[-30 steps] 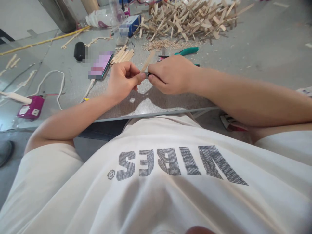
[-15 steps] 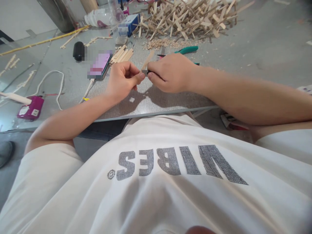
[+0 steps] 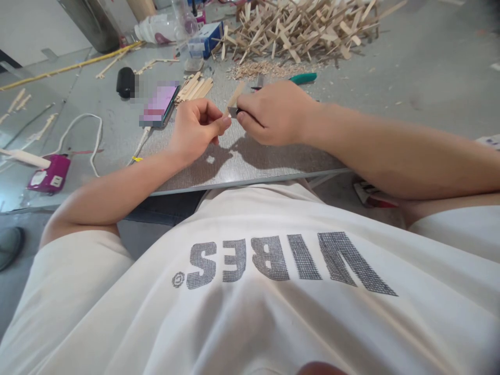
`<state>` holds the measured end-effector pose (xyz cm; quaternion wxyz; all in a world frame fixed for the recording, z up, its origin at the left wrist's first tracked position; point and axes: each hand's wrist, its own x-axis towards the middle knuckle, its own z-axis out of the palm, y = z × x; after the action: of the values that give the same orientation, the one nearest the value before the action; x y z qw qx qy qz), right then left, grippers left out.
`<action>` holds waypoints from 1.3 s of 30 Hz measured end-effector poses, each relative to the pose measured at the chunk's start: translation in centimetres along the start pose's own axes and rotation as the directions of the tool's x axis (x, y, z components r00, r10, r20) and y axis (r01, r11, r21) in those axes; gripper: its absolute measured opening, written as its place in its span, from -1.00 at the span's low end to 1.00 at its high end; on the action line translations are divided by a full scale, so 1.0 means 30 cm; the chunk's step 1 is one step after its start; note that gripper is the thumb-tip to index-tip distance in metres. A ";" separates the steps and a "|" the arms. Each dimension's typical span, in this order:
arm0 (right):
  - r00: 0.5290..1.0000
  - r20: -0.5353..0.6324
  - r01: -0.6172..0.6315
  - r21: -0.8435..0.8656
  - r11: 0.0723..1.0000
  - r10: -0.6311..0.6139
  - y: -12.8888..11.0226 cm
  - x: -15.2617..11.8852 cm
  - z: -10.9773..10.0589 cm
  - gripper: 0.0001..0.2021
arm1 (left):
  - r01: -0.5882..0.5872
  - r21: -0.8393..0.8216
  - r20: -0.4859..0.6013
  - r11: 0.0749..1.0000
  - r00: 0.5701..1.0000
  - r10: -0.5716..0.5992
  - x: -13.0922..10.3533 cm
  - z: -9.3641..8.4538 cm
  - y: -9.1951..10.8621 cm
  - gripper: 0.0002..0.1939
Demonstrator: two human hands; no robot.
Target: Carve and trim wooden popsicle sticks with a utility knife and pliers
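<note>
Here at the near side of the grey counter (image 3: pixel 410 73), the left hand (image 3: pixel 201 125) has its fingers pinched on the near end of a thin, flat, pale wooden stick (image 3: pixel 236 95), which tilts up and away, far end free. And there's the right hand (image 3: pixel 271 112), fingers curled tight around a small metal blade with a dark handle (image 3: pixel 233 112)! The blade sits right at the stick, beside the left thumb; whether its edge touches the wood, I can't tell.

Just beyond the right hand, a green-handled tool (image 3: pixel 304 78) pokes out, partly covered. Farther back, a scatter of pale wood shavings (image 3: pixel 258 70) lies before a big tangled heap of flat wooden sticks (image 3: pixel 297 31). Beyond the left hand, a neat bunch of pale sticks (image 3: pixel 194 88) lies just beside a phone with a lilac screen (image 3: pixel 162 101). Left of that, a rounded black case (image 3: pixel 125 82); far left and near, a purple box with white labels (image 3: pixel 50 174).
</note>
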<state>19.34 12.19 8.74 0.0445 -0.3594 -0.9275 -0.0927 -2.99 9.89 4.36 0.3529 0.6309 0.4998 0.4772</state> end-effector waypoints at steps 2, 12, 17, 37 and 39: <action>0.999 0.000 -0.042 -0.030 0.999 0.042 0.006 0.004 -0.008 -0.55 | -0.007 0.016 0.003 1.000 1.000 0.007 0.003 -0.002 -0.001 -0.60; 0.962 -0.244 0.024 0.516 0.856 0.120 0.062 0.012 0.007 -0.73 | -0.080 -0.234 -0.027 0.969 0.997 0.076 0.015 -0.002 -0.027 -0.73; 0.939 -0.214 0.021 0.816 0.578 0.268 0.049 0.031 0.037 -0.75 | 0.008 -0.346 0.006 0.938 1.000 -0.007 0.002 0.004 0.007 -0.72; 0.979 -0.187 0.096 0.765 0.637 0.078 -0.017 -0.038 0.009 -0.67 | 0.396 -0.531 0.402 0.749 0.896 -0.189 -0.019 0.001 0.090 -0.62; 0.980 -0.183 0.094 0.782 0.616 0.083 -0.019 -0.039 0.007 -0.66 | 0.418 -0.517 0.428 0.747 0.882 -0.198 -0.017 -0.005 0.092 -0.64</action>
<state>19.82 11.04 8.27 0.2907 -0.2894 -0.8657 0.2868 -2.35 8.70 6.81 0.6897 0.4681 0.3530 0.4249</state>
